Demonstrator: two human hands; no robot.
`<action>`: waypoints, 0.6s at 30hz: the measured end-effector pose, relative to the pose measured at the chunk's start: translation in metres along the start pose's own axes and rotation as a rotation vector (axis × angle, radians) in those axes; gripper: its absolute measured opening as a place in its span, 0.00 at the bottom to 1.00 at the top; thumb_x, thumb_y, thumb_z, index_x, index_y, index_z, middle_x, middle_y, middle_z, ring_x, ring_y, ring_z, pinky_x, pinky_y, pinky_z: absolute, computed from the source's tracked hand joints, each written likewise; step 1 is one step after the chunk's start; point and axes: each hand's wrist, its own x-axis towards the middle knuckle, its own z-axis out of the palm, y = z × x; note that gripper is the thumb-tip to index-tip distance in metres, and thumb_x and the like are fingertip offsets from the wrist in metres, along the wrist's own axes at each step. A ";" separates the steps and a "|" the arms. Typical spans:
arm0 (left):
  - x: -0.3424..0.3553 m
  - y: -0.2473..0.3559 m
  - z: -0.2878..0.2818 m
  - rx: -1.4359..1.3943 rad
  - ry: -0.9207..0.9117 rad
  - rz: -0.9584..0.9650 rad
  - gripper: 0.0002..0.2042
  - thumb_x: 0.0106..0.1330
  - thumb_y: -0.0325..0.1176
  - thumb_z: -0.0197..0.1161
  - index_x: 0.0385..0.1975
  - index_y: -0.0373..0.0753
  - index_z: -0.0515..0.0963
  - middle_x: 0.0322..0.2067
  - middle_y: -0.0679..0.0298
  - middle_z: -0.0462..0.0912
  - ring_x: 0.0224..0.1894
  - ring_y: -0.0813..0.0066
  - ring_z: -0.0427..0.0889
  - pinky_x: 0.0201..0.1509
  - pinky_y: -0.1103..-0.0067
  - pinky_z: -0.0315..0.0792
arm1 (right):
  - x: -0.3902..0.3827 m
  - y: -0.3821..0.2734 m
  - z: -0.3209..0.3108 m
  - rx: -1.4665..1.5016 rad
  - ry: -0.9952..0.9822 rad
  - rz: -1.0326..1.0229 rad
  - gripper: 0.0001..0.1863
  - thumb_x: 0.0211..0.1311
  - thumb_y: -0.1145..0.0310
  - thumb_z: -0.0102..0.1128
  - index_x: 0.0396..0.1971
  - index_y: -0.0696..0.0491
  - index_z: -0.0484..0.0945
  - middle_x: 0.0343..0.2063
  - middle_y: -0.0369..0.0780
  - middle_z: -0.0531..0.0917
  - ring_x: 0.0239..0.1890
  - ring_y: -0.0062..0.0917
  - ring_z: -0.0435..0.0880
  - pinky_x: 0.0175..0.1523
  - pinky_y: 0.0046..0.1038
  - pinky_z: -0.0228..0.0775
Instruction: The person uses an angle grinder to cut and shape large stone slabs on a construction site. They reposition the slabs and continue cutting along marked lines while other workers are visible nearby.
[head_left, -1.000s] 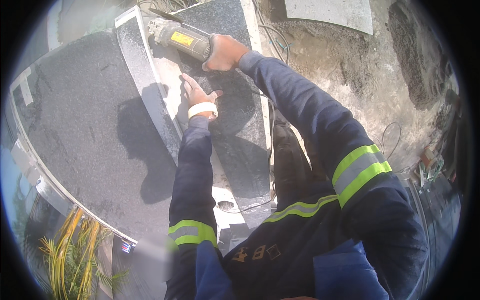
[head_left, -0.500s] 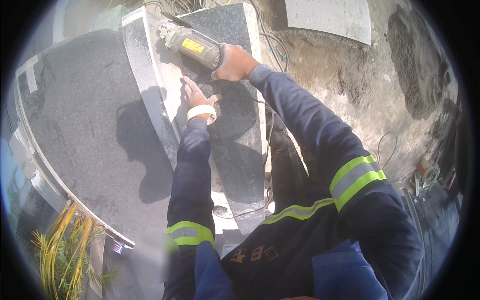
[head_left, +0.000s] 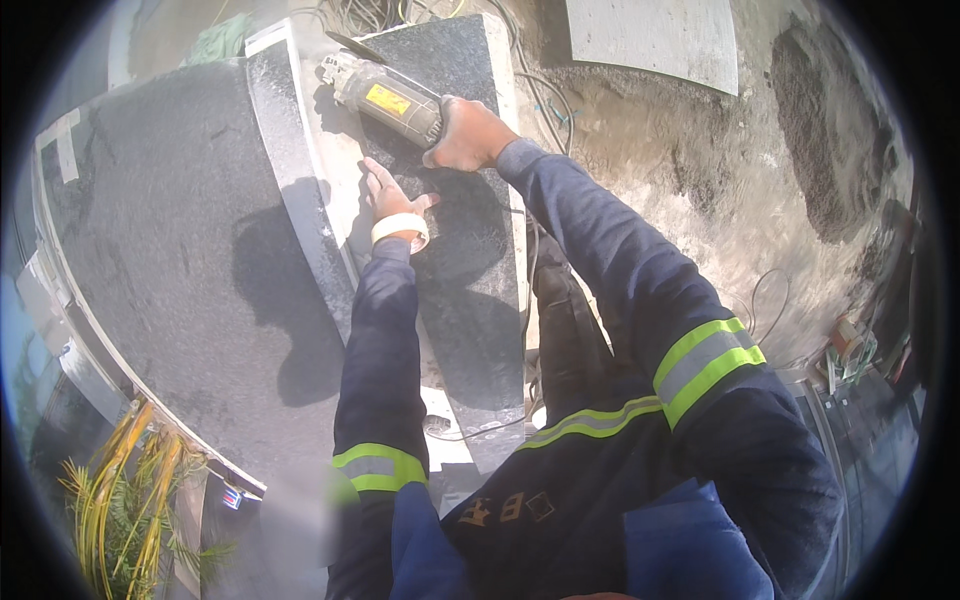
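My right hand [head_left: 472, 135] is closed round the rear of a dusty angle grinder [head_left: 388, 100] with a yellow label. The grinder's disc [head_left: 355, 47] shows edge-on at its far left end, over the far part of a dark stone slab [head_left: 440, 55]. My left hand [head_left: 393, 197] lies with its fingers stretched out on the slab's left side, just nearer to me than the grinder, holding nothing. A cream ring, like a roll of tape [head_left: 401, 231], sits round my left wrist. Left of that hand runs a long, narrow grey strip of stone [head_left: 300, 170].
A wide dark slab [head_left: 180, 220] spreads out on the left, with a leafy plant [head_left: 135, 500] at its near corner. Cables [head_left: 548, 90] run along the right of the narrower slab. A pale panel [head_left: 655, 40] lies on the dusty ground at the far right.
The view has shifted slightly. Both hands and the grinder keep nearly the same places on the slab. A little more pale dust hangs at the far left, beyond the grinder.
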 end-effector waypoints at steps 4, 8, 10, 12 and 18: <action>0.002 -0.004 0.001 0.020 0.044 0.022 0.68 0.49 0.39 0.84 0.79 0.35 0.31 0.75 0.43 0.54 0.74 0.42 0.60 0.78 0.60 0.57 | 0.008 -0.002 0.001 -0.004 0.006 -0.040 0.36 0.41 0.54 0.75 0.47 0.66 0.79 0.43 0.59 0.86 0.50 0.48 0.87 0.55 0.38 0.79; 0.004 -0.003 0.002 0.034 0.035 0.022 0.68 0.48 0.40 0.84 0.78 0.34 0.32 0.74 0.42 0.55 0.74 0.42 0.60 0.77 0.60 0.58 | 0.030 -0.009 0.004 0.034 -0.050 -0.001 0.37 0.42 0.54 0.74 0.50 0.66 0.79 0.45 0.58 0.86 0.50 0.45 0.87 0.55 0.37 0.80; 0.004 -0.002 0.002 0.027 0.031 0.029 0.68 0.48 0.41 0.85 0.78 0.34 0.32 0.74 0.42 0.55 0.74 0.42 0.61 0.77 0.60 0.59 | 0.030 -0.013 -0.001 0.074 -0.081 0.016 0.36 0.41 0.55 0.74 0.48 0.66 0.79 0.43 0.59 0.86 0.49 0.48 0.87 0.54 0.38 0.79; 0.004 -0.005 0.002 0.007 0.043 0.052 0.69 0.47 0.41 0.85 0.78 0.34 0.32 0.74 0.42 0.55 0.73 0.42 0.61 0.76 0.60 0.59 | 0.021 -0.009 0.002 0.031 -0.036 0.005 0.37 0.41 0.55 0.74 0.48 0.66 0.79 0.43 0.59 0.86 0.49 0.48 0.87 0.55 0.38 0.79; 0.000 -0.001 0.001 0.032 0.037 0.029 0.68 0.48 0.40 0.84 0.79 0.35 0.32 0.74 0.44 0.56 0.73 0.42 0.61 0.76 0.60 0.60 | -0.008 0.005 0.001 0.000 0.001 -0.011 0.37 0.42 0.55 0.74 0.49 0.66 0.79 0.44 0.59 0.86 0.50 0.47 0.87 0.56 0.38 0.79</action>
